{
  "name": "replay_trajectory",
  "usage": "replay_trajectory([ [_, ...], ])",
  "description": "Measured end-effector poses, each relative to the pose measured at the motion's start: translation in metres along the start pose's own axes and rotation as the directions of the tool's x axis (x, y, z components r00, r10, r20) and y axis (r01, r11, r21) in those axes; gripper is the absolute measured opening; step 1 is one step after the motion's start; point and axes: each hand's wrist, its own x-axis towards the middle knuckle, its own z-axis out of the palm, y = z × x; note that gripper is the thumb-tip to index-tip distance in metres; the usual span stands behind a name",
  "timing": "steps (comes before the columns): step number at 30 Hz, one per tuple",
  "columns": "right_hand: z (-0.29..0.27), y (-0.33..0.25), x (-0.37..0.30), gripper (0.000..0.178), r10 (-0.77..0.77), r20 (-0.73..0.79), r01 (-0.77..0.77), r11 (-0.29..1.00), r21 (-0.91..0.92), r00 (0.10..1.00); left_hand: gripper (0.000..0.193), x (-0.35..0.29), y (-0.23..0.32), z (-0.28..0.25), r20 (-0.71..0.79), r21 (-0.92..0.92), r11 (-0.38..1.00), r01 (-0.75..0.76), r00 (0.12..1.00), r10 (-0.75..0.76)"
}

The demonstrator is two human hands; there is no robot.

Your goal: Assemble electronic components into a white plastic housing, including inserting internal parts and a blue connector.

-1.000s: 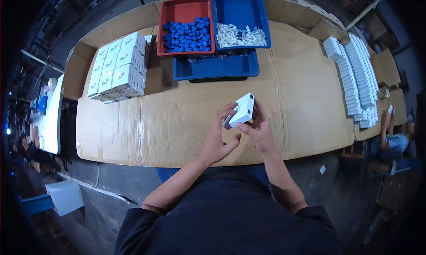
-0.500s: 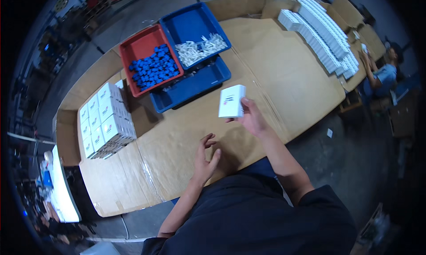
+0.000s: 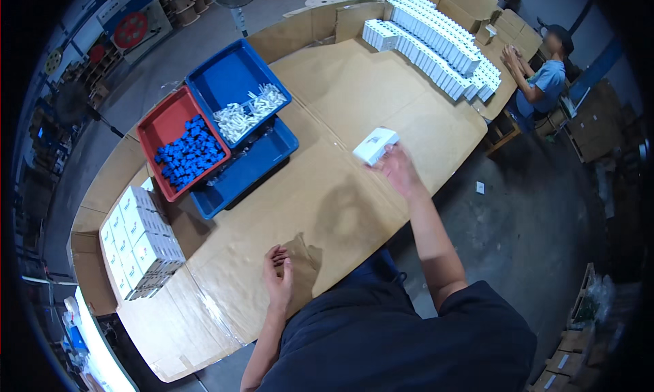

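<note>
My right hand (image 3: 398, 171) grips a small white box (image 3: 376, 145) with dark print on its face, raised over the cardboard-covered table (image 3: 327, 208). The box is slightly tilted, and the hand is blurred by motion. My left hand (image 3: 278, 277) is near the table's front edge with nothing in it, the fingers loosely bent and the thumb apart. To the left of it stands a block of stacked white boxes (image 3: 146, 245).
Small blue parts fill a red tray (image 3: 155, 121). White plastic pieces lie in a blue tray (image 3: 211, 71), above another blue tray (image 3: 262, 161). Rows of white units (image 3: 436, 44) stand at the far right, where another person (image 3: 541, 78) sits. A cardboard wall (image 3: 300, 29) edges the table.
My right hand has carried the box rightward relative to the trays and tilted it. My view has turned, so the table and trays appear shifted left. The left hand remains empty.
</note>
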Motion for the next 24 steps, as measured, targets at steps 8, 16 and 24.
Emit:
replay_trajectory([
  [8,-0.182,-0.122,0.063,0.094,-0.537,-0.509,0.198,0.793,-0.576,0.673,0.036,-0.010,0.019,0.036,-0.106,0.036,0.998,-0.043,0.993,0.047],
  [16,-0.323,-0.241,0.146,0.100,-0.671,-0.527,0.115,0.668,-0.736,0.522,0.036,0.011,0.044,0.102,0.089,0.097,0.988,-0.123,0.989,0.115],
  [24,-0.398,-0.331,0.221,0.104,-0.678,-0.484,-0.176,0.472,-0.864,0.553,0.038,0.027,0.030,0.133,0.062,0.187,0.977,-0.103,0.994,0.093],
])
